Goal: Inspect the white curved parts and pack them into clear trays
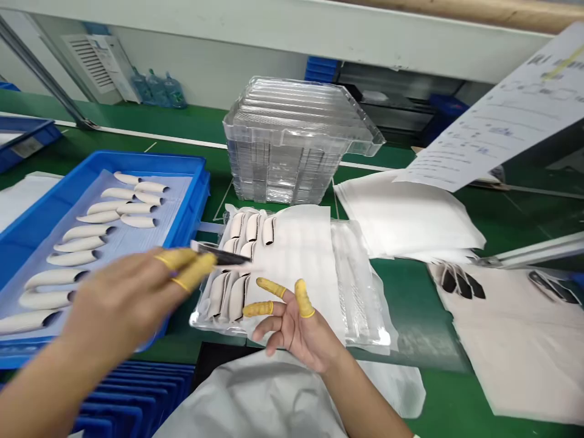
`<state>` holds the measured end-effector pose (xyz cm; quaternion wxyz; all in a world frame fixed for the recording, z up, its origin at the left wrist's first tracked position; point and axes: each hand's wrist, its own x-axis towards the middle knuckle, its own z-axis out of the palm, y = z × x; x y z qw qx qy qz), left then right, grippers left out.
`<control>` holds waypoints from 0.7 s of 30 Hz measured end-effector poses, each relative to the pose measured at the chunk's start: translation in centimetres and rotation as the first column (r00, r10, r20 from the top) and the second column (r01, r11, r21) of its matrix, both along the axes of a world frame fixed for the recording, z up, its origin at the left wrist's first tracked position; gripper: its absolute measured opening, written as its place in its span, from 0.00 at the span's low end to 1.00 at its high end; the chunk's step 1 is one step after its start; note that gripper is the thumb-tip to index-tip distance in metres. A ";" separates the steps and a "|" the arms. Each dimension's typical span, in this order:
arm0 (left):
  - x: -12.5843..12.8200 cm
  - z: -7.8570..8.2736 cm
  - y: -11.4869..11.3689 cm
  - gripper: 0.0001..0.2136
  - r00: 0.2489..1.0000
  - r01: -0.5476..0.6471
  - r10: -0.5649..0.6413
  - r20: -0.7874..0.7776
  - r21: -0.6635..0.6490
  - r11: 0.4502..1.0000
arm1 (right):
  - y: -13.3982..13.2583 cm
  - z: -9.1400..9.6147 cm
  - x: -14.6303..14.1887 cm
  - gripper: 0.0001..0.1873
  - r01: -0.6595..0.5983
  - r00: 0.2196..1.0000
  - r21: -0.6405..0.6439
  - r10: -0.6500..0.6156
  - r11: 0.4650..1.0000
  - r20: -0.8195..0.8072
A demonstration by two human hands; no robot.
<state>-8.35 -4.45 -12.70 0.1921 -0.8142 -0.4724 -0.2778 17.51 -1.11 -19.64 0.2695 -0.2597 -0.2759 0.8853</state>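
My left hand [128, 292], blurred and wearing yellow finger cots, pinches a slim dark strip with a silver end [219, 253] above a clear plastic tray [360, 286]. That tray holds rows of curved white parts with dark ends [228, 295], and a white sheet [292, 255] covers its middle. My right hand [292, 322] is open and palm up at the tray's near edge, holding nothing. It also wears yellow cots. To the left, a blue tray [137, 161] holds similar white parts [79, 243] on a pale liner.
A tall stack of clear trays [292, 143] stands at the back. White sheets [401, 219] lie to the right, with a printed paper [502, 115] above them. A pale sheet with dark pieces [506, 328] lies at right. Blue crates [128, 395] stand at lower left.
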 end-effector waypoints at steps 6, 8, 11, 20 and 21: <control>7.0 -3.0 1.8 0.11 0.932 0.338 -0.310 -0.188 0.140 0.931 | -0.6 -0.1 3.0 0.21 0.159 0.986 -0.064 -0.154 0.985 0.068; 7.3 -4.1 1.8 0.11 0.931 0.362 -0.348 -0.112 0.148 0.920 | -0.9 -0.7 3.6 0.19 0.227 0.972 -0.115 -0.218 0.967 0.085; 7.7 -5.5 1.7 0.13 0.922 0.356 -0.362 0.139 0.064 0.932 | -1.3 -1.3 4.0 0.14 0.355 0.931 -0.099 -0.341 0.930 0.131; 9.2 -6.8 1.3 0.13 0.248 0.572 0.460 0.853 -0.512 0.642 | -2.4 -1.2 3.3 0.19 0.423 0.587 0.759 -0.788 0.496 0.187; 9.4 -6.7 1.5 0.13 0.197 0.597 0.500 0.843 -0.508 0.621 | -2.6 -1.3 3.2 0.20 0.382 0.591 0.803 -0.789 0.458 0.169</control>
